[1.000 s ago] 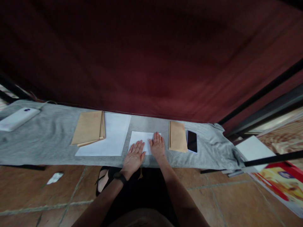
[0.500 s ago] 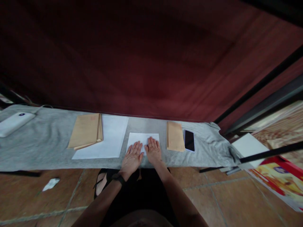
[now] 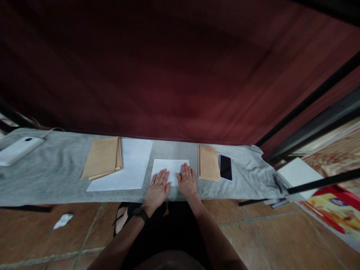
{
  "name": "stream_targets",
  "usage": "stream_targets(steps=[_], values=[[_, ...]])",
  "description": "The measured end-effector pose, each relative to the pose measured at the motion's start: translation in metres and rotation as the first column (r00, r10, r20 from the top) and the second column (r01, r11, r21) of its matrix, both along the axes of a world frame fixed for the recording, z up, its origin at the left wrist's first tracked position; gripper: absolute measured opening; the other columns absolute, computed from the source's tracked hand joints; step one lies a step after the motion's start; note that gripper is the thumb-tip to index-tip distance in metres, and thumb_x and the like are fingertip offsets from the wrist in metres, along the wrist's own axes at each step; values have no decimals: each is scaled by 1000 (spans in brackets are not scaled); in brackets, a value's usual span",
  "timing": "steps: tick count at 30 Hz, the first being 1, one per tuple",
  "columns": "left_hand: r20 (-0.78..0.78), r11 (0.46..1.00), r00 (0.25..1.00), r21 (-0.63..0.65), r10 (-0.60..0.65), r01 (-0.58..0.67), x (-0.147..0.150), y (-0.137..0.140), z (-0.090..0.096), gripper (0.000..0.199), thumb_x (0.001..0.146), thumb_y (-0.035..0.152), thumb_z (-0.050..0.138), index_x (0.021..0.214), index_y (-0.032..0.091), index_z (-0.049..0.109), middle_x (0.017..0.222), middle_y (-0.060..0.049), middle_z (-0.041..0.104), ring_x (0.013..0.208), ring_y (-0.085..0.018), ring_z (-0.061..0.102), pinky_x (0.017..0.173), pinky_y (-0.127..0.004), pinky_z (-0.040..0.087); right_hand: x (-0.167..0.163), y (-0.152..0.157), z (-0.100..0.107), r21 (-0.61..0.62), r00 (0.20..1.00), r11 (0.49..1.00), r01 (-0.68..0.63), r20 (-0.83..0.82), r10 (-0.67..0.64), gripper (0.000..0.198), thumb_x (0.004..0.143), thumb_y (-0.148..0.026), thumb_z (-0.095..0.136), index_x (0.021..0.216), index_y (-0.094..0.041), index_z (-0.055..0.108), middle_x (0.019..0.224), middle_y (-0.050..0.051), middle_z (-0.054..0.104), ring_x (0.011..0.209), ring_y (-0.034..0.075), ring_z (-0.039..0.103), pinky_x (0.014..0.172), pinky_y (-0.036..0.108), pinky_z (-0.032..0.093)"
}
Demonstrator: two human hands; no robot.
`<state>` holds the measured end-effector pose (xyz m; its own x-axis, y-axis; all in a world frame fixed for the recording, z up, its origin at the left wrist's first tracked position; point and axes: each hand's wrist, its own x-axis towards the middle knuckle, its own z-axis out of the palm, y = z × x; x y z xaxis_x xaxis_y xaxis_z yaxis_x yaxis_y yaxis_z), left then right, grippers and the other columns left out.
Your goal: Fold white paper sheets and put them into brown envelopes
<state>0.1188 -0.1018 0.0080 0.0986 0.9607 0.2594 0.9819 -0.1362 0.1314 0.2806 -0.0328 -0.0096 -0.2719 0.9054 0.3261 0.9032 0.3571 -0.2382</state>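
Note:
A small white sheet of paper (image 3: 170, 165), apparently folded, lies on the grey cloth in front of me. My left hand (image 3: 158, 189) rests flat over its left near part, fingers stretched out. On the paper's right edge lies my right hand (image 3: 187, 182), also flat with the fingers extended. Larger white sheets (image 3: 135, 165) lie to the left, partly covered by a few brown envelopes (image 3: 101, 157). More brown envelopes (image 3: 209, 162) are stacked just right of my right hand.
A dark-screened phone (image 3: 225, 167) lies beyond the right envelopes. At the far left is a white device (image 3: 21, 150) with a cable. The grey cloth (image 3: 64, 161) covers a narrow table against a dark red curtain (image 3: 174, 82). A black metal bar (image 3: 323, 183) crosses at right.
My right hand has slid right across the paper, from its middle to its right edge. My left hand has stayed in place on the paper.

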Motion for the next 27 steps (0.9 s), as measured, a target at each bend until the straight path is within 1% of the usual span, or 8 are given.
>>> stream_targets(steps=[5, 8, 11, 14, 18, 21, 27], values=[[12, 998, 999, -57, 42, -41, 8, 12, -4, 57, 104, 40, 27, 150, 13, 46, 158, -13, 44, 149, -25, 37, 122, -47, 29, 4, -3, 1, -23, 1000, 1000, 3, 20, -3, 58, 106, -38, 40, 153, -5, 40, 158, 19, 40, 148, 30, 38, 120, 48, 28], [35, 994, 999, -106, 16, -12, 16, 28, -3, 58, 104, 40, 24, 150, 13, 46, 157, -12, 45, 149, -25, 36, 122, -46, 30, 4, -4, 3, -42, 1000, 999, 4, 25, -3, 58, 106, -37, 40, 154, -5, 38, 159, 19, 39, 149, 29, 36, 121, 47, 27], [53, 990, 999, -143, 3, 4, 21, 47, -3, 58, 104, 39, 23, 151, 12, 44, 158, -12, 44, 150, -25, 35, 121, -46, 30, 4, -3, 4, -35, 1000, 999, -1, 22, 1, 57, 106, -35, 40, 154, -5, 38, 158, 19, 39, 149, 28, 36, 120, 48, 28], [53, 994, 998, -108, 21, -16, 19, 61, -5, 59, 103, 38, 25, 153, 12, 41, 159, -13, 41, 151, -25, 33, 122, -48, 27, 4, -3, 3, -9, 1000, 1000, -3, 13, 3, 57, 106, -36, 39, 154, -6, 38, 157, 20, 41, 148, 29, 37, 120, 49, 29], [54, 998, 998, -57, 42, -39, 12, 72, -8, 60, 102, 38, 25, 156, 13, 37, 159, -14, 41, 152, -25, 31, 124, -50, 23, 4, -3, 2, 1, 1000, 1000, 0, 18, 0, 57, 106, -38, 38, 153, -6, 40, 157, 19, 41, 147, 29, 39, 120, 48, 29], [58, 997, 996, -32, 66, -64, 7, 75, -9, 61, 102, 40, 26, 157, 14, 36, 159, -14, 42, 152, -26, 31, 123, -50, 24, 4, -3, 3, -10, 1000, 1000, 4, 24, -4, 58, 106, -38, 38, 153, -5, 39, 158, 19, 40, 147, 29, 39, 120, 48, 29], [45, 989, 988, 9, 149, -150, -3, 69, -11, 63, 102, 41, 26, 155, 9, 38, 158, -17, 41, 151, -27, 33, 123, -49, 24, 3, -3, 3, -27, 1000, 1000, 10, 21, -9, 60, 106, -39, 38, 155, -5, 37, 158, 20, 40, 147, 29, 39, 121, 48, 29]])
